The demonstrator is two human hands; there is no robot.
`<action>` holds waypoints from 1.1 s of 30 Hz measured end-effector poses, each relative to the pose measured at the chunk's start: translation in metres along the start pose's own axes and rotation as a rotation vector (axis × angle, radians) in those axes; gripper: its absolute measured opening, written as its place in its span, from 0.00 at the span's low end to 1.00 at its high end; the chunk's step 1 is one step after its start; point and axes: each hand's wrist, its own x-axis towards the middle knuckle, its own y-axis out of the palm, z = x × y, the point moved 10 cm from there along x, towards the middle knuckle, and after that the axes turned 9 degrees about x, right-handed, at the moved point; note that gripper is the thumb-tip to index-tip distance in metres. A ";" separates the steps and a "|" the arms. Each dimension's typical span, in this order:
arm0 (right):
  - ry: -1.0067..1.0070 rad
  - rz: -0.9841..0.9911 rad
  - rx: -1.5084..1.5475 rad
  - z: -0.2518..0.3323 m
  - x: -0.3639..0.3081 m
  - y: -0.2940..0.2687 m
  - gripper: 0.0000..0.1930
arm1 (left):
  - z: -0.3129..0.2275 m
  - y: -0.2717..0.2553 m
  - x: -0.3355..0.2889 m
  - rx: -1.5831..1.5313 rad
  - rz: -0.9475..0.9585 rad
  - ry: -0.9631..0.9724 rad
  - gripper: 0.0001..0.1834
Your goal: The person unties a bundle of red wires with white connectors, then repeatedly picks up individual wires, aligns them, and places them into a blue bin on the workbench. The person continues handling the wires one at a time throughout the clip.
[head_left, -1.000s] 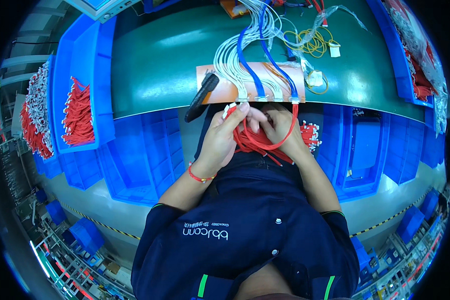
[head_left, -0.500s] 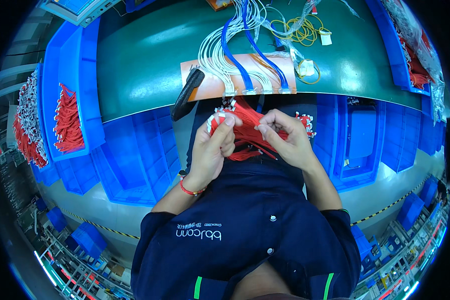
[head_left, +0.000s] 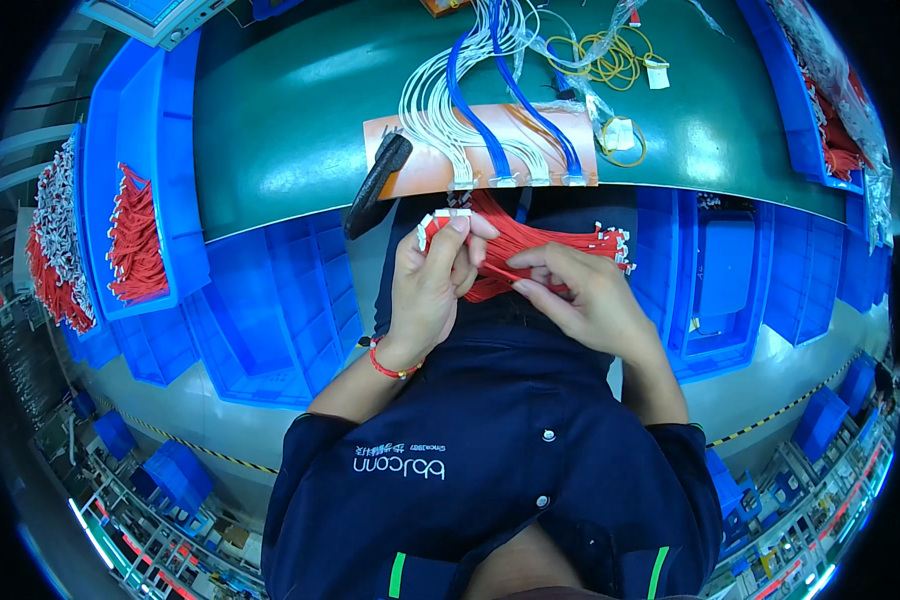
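Observation:
Across my lap lies a bundle of thin red cables [head_left: 545,237] with small white connectors at the ends. My left hand [head_left: 428,290] is closed round several red cables, and their white connectors [head_left: 446,214] stick up between thumb and fingers. To the right, my right hand [head_left: 592,295] is curled with thumb and forefinger close together on a red cable [head_left: 500,270] in front of the bundle. The palm of each hand hides part of the cables.
A green table [head_left: 290,130] carries a copper-coloured board [head_left: 420,165] with white and blue cables, a black handle-like piece [head_left: 378,185] and yellow cable coils [head_left: 610,65]. Blue bins with red cables [head_left: 138,245] stand left and right. Blue crates [head_left: 260,310] sit below the table.
My right hand has shifted slightly right and down, with its fingers stretched more along the cables. The connectors in my left hand have turned upward, and more of the bundle's right end shows.

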 end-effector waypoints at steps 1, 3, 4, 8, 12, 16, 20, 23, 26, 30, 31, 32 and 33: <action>0.087 0.088 0.061 -0.010 -0.003 -0.002 0.09 | 0.000 -0.003 0.001 -0.019 -0.005 0.017 0.17; 0.110 0.071 0.107 -0.021 -0.007 -0.020 0.09 | -0.002 -0.002 0.005 -0.008 -0.018 -0.002 0.17; 0.124 0.061 0.131 -0.027 -0.010 -0.028 0.08 | -0.003 -0.002 0.007 -0.002 -0.023 -0.014 0.17; 0.241 -0.071 0.637 -0.044 -0.021 -0.054 0.05 | -0.005 0.001 0.012 0.002 -0.038 -0.016 0.16; -0.004 -0.135 1.123 -0.044 -0.016 -0.062 0.06 | -0.010 -0.003 0.014 0.037 -0.078 0.002 0.16; 0.027 -0.261 1.067 -0.043 -0.007 -0.049 0.10 | -0.015 -0.005 0.013 0.140 -0.133 0.021 0.16; 0.152 -0.297 0.847 -0.051 0.004 -0.037 0.13 | -0.011 -0.002 0.014 0.048 -0.138 0.016 0.16; 0.106 -0.283 0.720 -0.048 0.010 -0.040 0.13 | -0.012 0.000 0.014 -0.030 -0.057 -0.025 0.18; 0.110 -0.301 0.629 -0.048 0.013 -0.043 0.12 | -0.020 0.003 0.015 0.026 0.018 -0.062 0.19; 0.137 -0.299 0.525 -0.048 0.016 -0.046 0.12 | -0.018 0.003 0.011 0.010 0.037 -0.082 0.20; 0.143 -0.295 0.511 -0.048 0.017 -0.047 0.12 | -0.017 0.002 0.010 0.007 0.036 -0.085 0.21; 0.150 -0.277 0.552 -0.049 0.018 -0.046 0.12 | -0.015 0.000 0.009 0.004 0.034 -0.088 0.21; 0.158 -0.258 0.593 -0.050 0.019 -0.046 0.12 | -0.013 -0.002 0.009 0.001 0.032 -0.092 0.21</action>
